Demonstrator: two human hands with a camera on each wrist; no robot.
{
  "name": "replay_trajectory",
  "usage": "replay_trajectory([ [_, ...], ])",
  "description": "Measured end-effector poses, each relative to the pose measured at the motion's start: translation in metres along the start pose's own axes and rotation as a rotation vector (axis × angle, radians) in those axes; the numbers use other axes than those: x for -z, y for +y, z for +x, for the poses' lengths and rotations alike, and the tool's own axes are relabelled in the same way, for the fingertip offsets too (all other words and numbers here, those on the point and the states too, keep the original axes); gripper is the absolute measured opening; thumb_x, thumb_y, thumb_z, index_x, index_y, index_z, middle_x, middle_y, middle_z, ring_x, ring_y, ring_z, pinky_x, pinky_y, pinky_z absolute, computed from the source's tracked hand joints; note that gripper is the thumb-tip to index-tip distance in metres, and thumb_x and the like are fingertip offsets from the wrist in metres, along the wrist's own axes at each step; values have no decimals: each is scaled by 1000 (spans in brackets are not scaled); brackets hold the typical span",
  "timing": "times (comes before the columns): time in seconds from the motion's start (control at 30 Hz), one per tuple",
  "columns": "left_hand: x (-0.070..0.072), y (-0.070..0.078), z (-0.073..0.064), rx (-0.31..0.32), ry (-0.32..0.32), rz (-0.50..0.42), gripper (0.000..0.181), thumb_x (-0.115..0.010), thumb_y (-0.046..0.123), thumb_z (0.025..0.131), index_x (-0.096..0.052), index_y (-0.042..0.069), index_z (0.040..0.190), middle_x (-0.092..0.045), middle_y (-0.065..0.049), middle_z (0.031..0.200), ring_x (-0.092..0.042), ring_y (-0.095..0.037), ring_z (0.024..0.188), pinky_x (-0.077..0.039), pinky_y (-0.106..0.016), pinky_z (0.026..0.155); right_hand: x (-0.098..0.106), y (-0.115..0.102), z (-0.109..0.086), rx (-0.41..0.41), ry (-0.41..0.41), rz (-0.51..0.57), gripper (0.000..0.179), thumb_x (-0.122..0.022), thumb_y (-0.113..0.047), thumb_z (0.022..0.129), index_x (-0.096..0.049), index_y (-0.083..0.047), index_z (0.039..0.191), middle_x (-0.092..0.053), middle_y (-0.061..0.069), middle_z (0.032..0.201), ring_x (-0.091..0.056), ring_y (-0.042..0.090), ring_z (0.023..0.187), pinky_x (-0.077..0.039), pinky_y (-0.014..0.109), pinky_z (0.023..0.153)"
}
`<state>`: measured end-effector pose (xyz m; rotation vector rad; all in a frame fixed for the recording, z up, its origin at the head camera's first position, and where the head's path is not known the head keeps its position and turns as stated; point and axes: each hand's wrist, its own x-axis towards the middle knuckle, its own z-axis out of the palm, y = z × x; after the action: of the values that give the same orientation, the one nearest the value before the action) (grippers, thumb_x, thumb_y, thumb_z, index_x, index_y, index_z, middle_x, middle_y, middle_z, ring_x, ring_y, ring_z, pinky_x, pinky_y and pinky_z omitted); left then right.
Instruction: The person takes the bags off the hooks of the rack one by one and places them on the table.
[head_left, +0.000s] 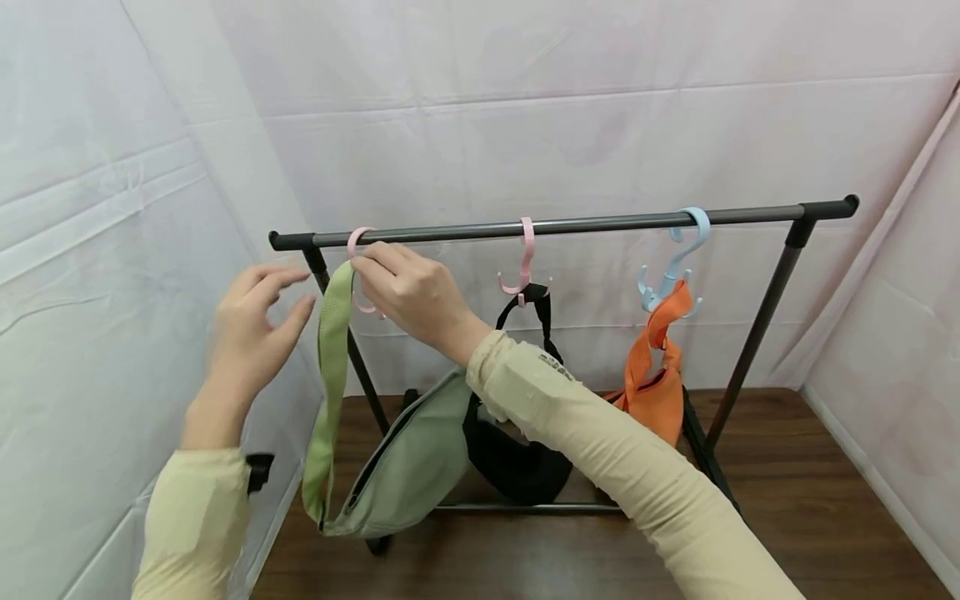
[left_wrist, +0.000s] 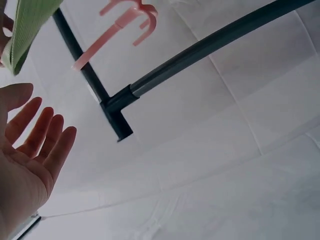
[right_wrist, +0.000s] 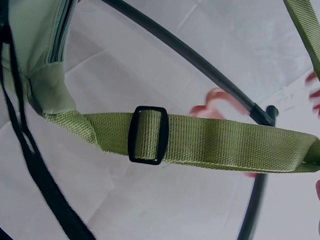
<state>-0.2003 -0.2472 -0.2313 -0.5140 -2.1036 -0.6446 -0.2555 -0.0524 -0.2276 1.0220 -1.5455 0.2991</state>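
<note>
A sage-green waist bag hangs by its light green strap, whose upper end my right hand pinches close to the left pink hook. That right hand hides part of the hook and the strap's top. In the right wrist view the webbing strap runs through a black slider buckle. My left hand is held just left of the strap, fingers spread and holding nothing. The left wrist view shows its palm below the strap, apart from it.
A dark metal rail spans the rack. From the middle pink hook hangs a black bag; from the blue hook, an orange bag. White cloth walls surround the brown wooden surface.
</note>
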Motion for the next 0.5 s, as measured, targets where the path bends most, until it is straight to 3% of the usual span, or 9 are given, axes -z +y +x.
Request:
replay_trajectory([
  [0.13, 15, 1, -42, 38, 81, -158, 23, -63, -12, 81, -65, -10, 104, -63, 4, 102, -56, -2, 99, -42, -5, 85, 3, -2, 9, -2, 35, 3, 20, -50, -4, 94, -70, -4, 96, -67, 3, 93, -64, 12, 78, -52, 15, 71],
  [0.23, 20, -1, -78, 84, 96, -305, 26, -59, -14, 82, -62, -13, 107, -59, 18, 109, -56, 4, 100, -44, -5, 85, 6, -3, 17, -10, 50, 14, 21, -48, -3, 93, -69, -4, 94, -66, 3, 91, -63, 12, 76, -52, 14, 70],
  [0.33, 18, -5, -119, 185, 75, -404, 35, -57, -11, 83, -59, -10, 117, -60, 15, 114, -57, 0, 103, -44, -6, 86, 9, -4, 24, -14, 56, 13, 23, -47, -2, 92, -70, -4, 95, -67, 2, 89, -64, 12, 77, -52, 14, 72],
  [0.5, 2, -4, -182, 340, 94, -400, 54, -61, -13, 76, -51, -8, 128, -58, 12, 120, -55, -1, 107, -43, -6, 89, 12, -4, 32, -9, 76, -15, 23, -47, -2, 92, -70, -5, 95, -67, 1, 89, -65, 12, 77, -52, 14, 74],
])
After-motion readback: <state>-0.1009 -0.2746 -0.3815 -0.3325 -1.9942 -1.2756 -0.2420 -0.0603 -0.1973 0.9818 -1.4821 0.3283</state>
